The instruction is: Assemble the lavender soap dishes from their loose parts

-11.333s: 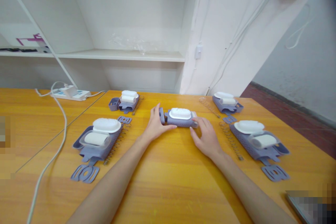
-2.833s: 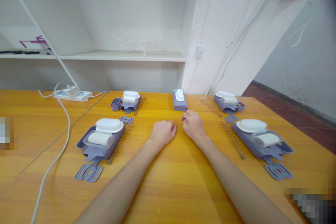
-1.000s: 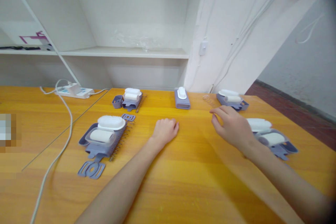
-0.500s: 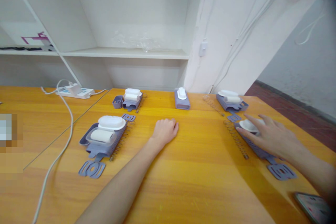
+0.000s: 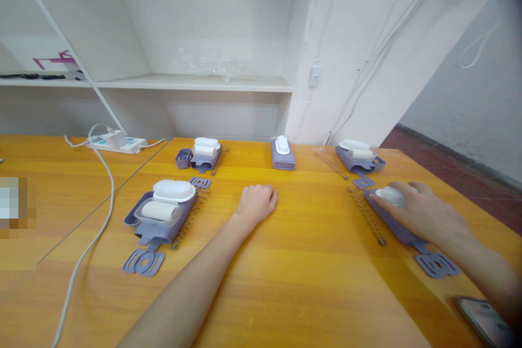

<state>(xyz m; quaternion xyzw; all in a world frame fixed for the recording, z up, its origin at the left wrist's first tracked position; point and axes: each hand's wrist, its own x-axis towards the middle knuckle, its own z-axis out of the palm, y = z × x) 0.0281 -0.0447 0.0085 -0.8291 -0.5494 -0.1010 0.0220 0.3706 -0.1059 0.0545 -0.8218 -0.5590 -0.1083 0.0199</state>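
My left hand (image 5: 256,204) rests on the wooden table in a loose fist, with nothing seen in it. My right hand (image 5: 424,212) reaches over the purple holder (image 5: 393,223) at the right, thumb and fingers closed around a white oval piece (image 5: 390,196) on its far end. The fingers hide part of that piece and the holder's right side. A flat purple slotted piece (image 5: 437,265) lies at the holder's near end. Along its left side runs a metal coil spring (image 5: 367,217).
Similar purple holders with white pieces stand at the near left (image 5: 163,228), back left (image 5: 204,163) and back right (image 5: 354,160). A purple box (image 5: 283,162) sits at the back middle. A power strip (image 5: 118,144), a white cable (image 5: 92,234) and a phone (image 5: 487,321) lie about.
My right hand's fingers, spread over the white oval piece before, have curled in around it. My left hand has not moved.
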